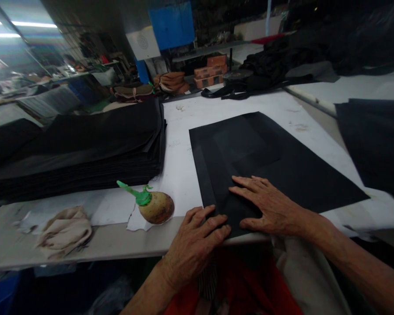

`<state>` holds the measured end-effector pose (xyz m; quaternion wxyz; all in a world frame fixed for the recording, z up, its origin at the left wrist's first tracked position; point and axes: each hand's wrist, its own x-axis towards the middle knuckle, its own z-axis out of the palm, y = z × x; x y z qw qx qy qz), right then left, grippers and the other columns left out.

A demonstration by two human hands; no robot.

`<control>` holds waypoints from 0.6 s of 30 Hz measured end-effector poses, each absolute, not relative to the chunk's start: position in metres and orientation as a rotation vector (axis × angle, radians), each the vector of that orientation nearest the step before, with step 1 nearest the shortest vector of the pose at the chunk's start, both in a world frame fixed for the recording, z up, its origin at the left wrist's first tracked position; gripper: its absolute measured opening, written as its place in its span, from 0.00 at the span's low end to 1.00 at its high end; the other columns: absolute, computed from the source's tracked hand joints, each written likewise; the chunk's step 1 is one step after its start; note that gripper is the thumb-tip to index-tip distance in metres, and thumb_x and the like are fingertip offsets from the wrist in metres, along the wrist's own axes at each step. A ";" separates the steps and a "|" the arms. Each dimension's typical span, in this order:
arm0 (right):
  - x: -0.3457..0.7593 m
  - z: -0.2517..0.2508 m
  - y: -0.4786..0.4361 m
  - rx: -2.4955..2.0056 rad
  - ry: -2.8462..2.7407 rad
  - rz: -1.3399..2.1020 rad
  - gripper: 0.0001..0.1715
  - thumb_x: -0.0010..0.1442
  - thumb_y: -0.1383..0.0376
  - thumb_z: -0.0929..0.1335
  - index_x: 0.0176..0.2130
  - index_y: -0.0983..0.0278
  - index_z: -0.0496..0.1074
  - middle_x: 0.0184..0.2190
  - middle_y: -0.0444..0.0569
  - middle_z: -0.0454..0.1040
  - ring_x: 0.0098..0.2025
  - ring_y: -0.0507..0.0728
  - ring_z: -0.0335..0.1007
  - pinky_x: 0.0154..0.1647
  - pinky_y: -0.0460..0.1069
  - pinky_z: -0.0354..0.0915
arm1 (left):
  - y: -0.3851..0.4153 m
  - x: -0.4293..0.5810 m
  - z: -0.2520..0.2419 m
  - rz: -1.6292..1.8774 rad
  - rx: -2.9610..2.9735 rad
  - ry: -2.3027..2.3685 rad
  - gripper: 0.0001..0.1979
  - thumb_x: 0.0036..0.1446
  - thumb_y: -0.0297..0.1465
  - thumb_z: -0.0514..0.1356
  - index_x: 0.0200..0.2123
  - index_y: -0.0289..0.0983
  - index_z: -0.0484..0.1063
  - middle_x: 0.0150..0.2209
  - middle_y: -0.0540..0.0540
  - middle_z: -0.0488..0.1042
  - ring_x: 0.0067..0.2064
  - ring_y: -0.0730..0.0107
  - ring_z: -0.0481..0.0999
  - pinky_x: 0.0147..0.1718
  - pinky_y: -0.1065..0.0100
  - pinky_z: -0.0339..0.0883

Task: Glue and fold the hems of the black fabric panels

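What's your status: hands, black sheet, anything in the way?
Left hand on black sheet, near corner. Right hand on it, fingers spread. Green-spouted container off to its left.

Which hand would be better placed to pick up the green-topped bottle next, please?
Probably the left hand: it lies nearer the green-topped bottle, while the right hand rests farther away on the black sheet.

No text, label, brand, number or sign can be read. Faint marks (175, 143) borne by white paper (180, 122), between dark stack (108, 140) and black sheet (282, 173); too small and blurred to be made out as letters or numbers.
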<state>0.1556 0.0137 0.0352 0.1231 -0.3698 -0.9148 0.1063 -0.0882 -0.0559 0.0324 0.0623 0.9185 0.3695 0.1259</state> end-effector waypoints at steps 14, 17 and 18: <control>0.172 0.038 -0.037 -0.971 -2.522 0.263 0.21 0.56 0.78 0.58 0.42 0.60 0.71 0.44 0.51 0.71 0.47 0.60 0.65 0.48 0.58 0.61 | -0.053 -0.088 0.032 0.449 2.781 1.106 0.22 0.56 0.19 0.51 0.51 0.44 0.66 0.52 0.50 0.70 0.58 0.59 0.60 0.51 0.55 0.57; 0.172 0.036 -0.037 -0.989 -2.535 0.285 0.21 0.57 0.78 0.59 0.43 0.59 0.70 0.46 0.50 0.70 0.48 0.60 0.64 0.48 0.58 0.60 | -0.052 -0.090 0.033 0.503 2.735 1.082 0.19 0.57 0.20 0.50 0.49 0.43 0.68 0.50 0.49 0.72 0.58 0.60 0.60 0.51 0.55 0.58; 0.173 0.037 -0.037 -0.994 -2.533 0.296 0.21 0.58 0.78 0.59 0.44 0.59 0.70 0.46 0.50 0.70 0.48 0.60 0.64 0.48 0.58 0.60 | -0.051 -0.091 0.034 0.529 2.711 1.073 0.18 0.57 0.20 0.50 0.47 0.42 0.68 0.49 0.48 0.72 0.58 0.61 0.60 0.51 0.55 0.59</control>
